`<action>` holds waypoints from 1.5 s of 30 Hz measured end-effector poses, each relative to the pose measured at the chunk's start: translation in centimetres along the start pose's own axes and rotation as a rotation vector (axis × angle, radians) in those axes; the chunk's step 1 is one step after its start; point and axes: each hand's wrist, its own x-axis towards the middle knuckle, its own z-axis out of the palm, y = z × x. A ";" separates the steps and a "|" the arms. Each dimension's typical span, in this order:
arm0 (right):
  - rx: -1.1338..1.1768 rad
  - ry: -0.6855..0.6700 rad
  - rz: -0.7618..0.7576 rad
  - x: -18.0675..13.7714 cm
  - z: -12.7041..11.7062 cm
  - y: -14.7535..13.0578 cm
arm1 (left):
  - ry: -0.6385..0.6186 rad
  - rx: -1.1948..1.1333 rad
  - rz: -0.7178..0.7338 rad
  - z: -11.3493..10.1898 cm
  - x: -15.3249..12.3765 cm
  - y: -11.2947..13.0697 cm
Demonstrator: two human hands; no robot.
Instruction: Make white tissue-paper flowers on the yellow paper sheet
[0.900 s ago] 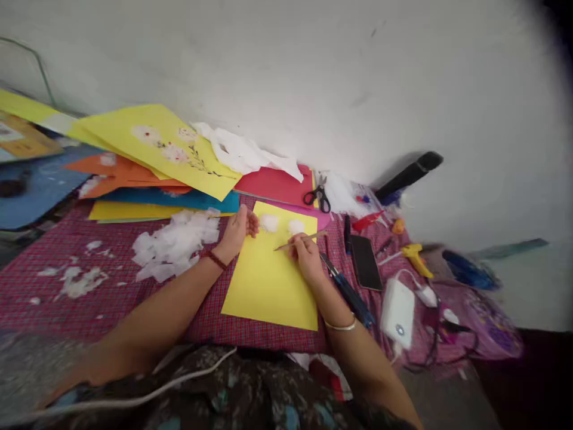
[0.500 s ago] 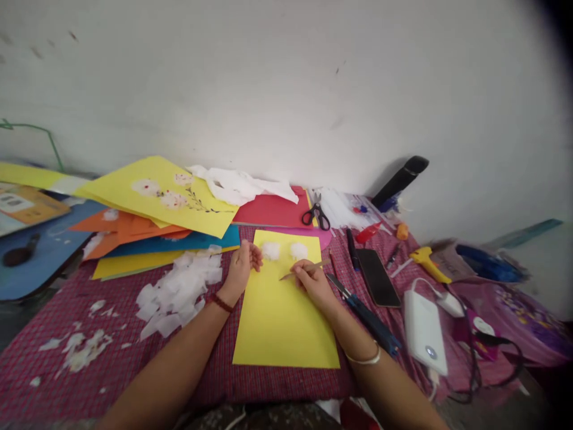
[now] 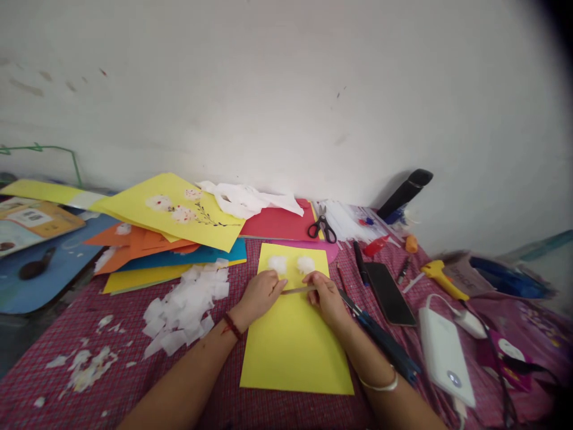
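A yellow sheet of paper point(image 3: 295, 340) lies on the red checked cloth point(image 3: 111, 382) in front of me, with two white fluffy tufts point(image 3: 290, 264) stuck near its far edge. Both hands meet over the sheet just below the tufts. My right hand point(image 3: 326, 295) is closed on a thin wooden stick point(image 3: 299, 290) that lies almost level. My left hand point(image 3: 262, 292) has its fingers pinched at the stick's left tip. What sits between those fingertips is too small to make out.
A heap of white tissue squares point(image 3: 188, 304) lies left of the sheet. Coloured sheets point(image 3: 174, 215) are piled at the back left. To the right are scissors point(image 3: 323, 227), a black phone point(image 3: 390, 292), a white power bank point(image 3: 445, 355), a yellow glue gun point(image 3: 441, 279) and blue-handled pliers point(image 3: 385, 346).
The camera has tilted up, so everything sits lower in view. My left hand has moved right from the sheet's left edge to the stick's tip, and the stick has turned from slanted to almost level.
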 end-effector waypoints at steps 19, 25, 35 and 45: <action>-0.102 -0.385 0.106 -0.5 -0.7 -3.3 | -0.110 0.195 0.038 0.0 0.6 0.4; -0.054 -0.447 0.130 -0.5 -0.9 -3.0 | -0.121 0.202 0.039 0.0 0.9 0.5; -0.144 -0.306 0.052 -0.5 -0.2 -2.5 | -0.281 0.531 0.061 -2.8 -4.2 6.2; -0.178 -0.194 0.031 -0.8 -0.9 -1.4 | -0.380 0.318 0.019 -4.9 -17.1 7.7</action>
